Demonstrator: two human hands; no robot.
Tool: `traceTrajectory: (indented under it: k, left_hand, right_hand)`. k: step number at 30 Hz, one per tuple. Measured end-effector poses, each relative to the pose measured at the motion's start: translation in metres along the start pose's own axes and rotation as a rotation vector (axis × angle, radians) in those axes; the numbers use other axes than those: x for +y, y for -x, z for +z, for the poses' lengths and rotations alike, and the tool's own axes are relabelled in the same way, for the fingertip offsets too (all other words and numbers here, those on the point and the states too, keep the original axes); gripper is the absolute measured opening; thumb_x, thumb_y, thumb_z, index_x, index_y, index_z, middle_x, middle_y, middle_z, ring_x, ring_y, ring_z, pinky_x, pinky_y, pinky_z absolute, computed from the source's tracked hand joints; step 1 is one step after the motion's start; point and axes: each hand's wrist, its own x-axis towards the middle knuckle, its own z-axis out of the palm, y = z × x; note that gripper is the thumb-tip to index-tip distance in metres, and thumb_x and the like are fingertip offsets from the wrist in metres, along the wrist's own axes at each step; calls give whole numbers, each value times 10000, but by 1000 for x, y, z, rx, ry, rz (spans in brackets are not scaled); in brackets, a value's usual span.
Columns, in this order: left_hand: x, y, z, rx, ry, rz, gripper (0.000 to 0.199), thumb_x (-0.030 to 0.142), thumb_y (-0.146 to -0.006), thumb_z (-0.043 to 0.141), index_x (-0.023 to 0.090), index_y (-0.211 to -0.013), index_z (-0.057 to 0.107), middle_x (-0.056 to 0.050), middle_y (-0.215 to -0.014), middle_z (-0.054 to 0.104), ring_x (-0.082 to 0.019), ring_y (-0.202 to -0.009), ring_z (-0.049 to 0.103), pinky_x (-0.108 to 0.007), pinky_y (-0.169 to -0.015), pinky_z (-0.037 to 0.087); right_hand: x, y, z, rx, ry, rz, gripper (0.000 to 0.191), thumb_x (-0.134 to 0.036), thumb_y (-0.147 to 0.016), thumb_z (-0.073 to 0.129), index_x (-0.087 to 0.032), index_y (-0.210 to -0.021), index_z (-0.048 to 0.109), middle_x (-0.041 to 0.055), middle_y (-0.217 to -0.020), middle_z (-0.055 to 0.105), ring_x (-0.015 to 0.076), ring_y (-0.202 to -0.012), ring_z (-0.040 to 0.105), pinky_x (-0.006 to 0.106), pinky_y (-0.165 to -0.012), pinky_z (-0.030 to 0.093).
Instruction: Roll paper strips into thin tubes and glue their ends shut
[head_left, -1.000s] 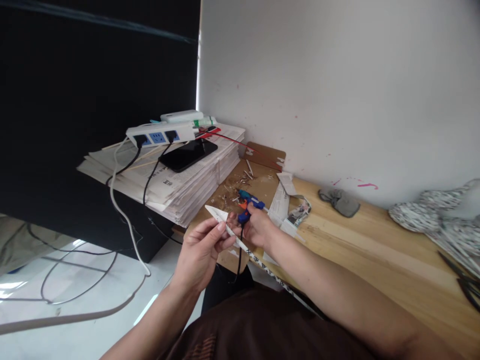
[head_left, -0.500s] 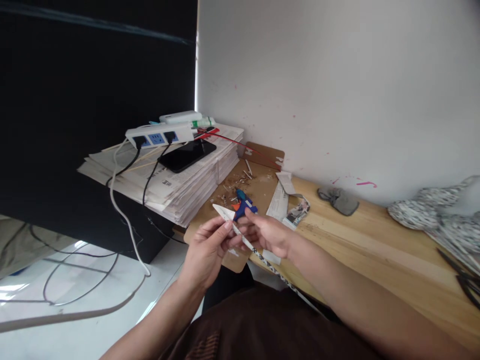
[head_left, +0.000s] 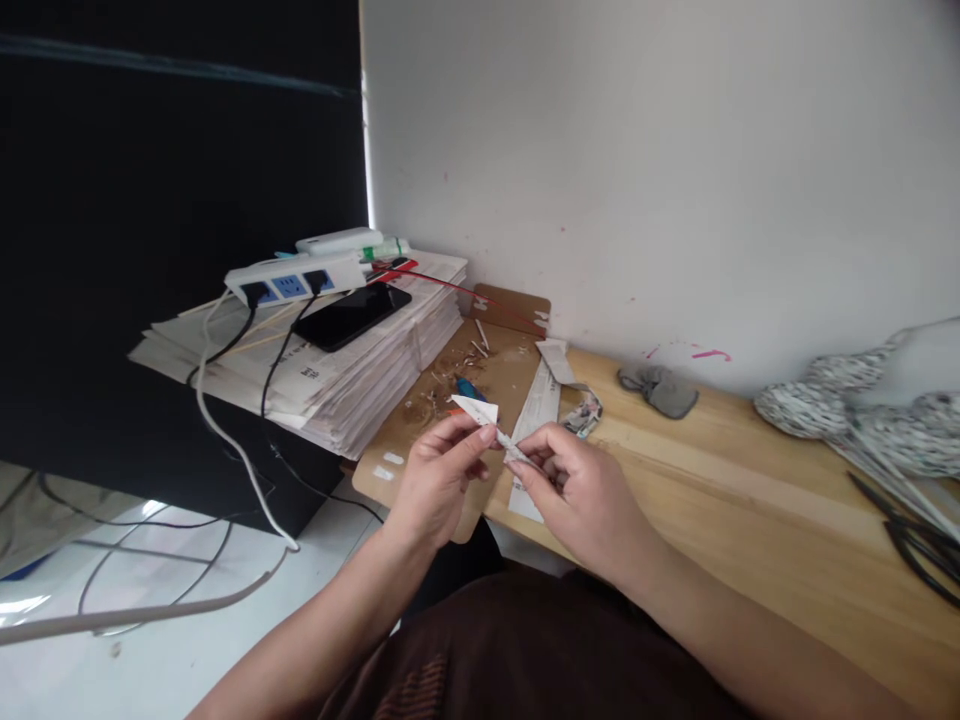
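Between my two hands runs a thin rolled paper tube point(head_left: 506, 441) with a pointed white flap of paper at its far end. My left hand point(head_left: 450, 465) pinches it just below the flap, thumb on top. Further down, my right hand point(head_left: 574, 485) has its thumb and fingers closed around the tube; the rest of the tube is hidden by that hand. Behind the flap, a blue-and-orange tool point(head_left: 469, 389), which looks like a glue gun, lies on a brown cardboard sheet point(head_left: 517, 375), mostly covered from view.
On the left, a tall newspaper stack point(head_left: 375, 395) carries a power strip point(head_left: 296, 278) and a black phone point(head_left: 352, 316). Newspaper strips point(head_left: 536, 410), a grey cloth pouch point(head_left: 660, 390), woven paper pieces point(head_left: 795, 408) and black scissors point(head_left: 911, 530) lie along the wooden table point(head_left: 712, 540). Cables hang at left.
My right hand has moved from beside the blue tool onto the tube and closed around it. The tube's long tail no longer shows below. The view has shifted slightly right.
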Motion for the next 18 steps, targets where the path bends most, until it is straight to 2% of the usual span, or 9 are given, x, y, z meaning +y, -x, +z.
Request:
traceTrajectory:
  k: [4,7,10,14,16,18]
  left_hand:
    - [-4,-1,6,-43,-14,-37,190,232,-695,775,169,-860,705,-3,-774,667,-93,-699,599,-161,-515,428]
    - [-7,-3,8,-70,-9,-52,192,224,-696,775,167,-866,705,-6,-788,662,-91,-700,593,-157,-510,432]
    - [-10,-4,9,-76,6,-52,181,200,-681,785,154,-838,706,-4,-782,652,-64,-637,561,-149,-511,440]
    - [-13,-4,10,-104,17,-64,154,195,-678,789,148,-797,703,-14,-802,664,-54,-614,558,-147,-531,456]
    - [-14,-3,10,-118,21,-72,142,203,-685,786,147,-785,703,-19,-816,671,-57,-618,567,-151,-543,464]
    - [-16,-3,9,-113,29,-76,140,204,-682,790,149,-779,705,-12,-801,667,-54,-612,568,-149,-542,463]
  right_hand:
    - [1,7,-11,9,136,-98,105,-260,-915,496,-198,-870,568,12,-779,620,132,-714,563,269,-670,409]
    - [2,10,-17,7,145,-90,129,-273,-922,489,-195,-858,570,3,-748,600,124,-686,544,269,-662,405]
    - [6,9,-21,-88,-32,61,180,-345,-925,486,-198,-840,545,-25,-669,550,102,-590,522,246,-577,415]
    - [16,5,-24,-328,-475,330,275,-448,-888,522,-184,-812,499,-37,-667,511,72,-461,479,204,-402,384]
    - [20,3,-24,-392,-581,365,288,-458,-870,544,-179,-820,496,-28,-712,518,69,-457,476,202,-377,377]
    - [20,4,-22,-369,-516,324,265,-443,-867,557,-182,-856,508,-20,-747,537,80,-508,509,214,-428,406]
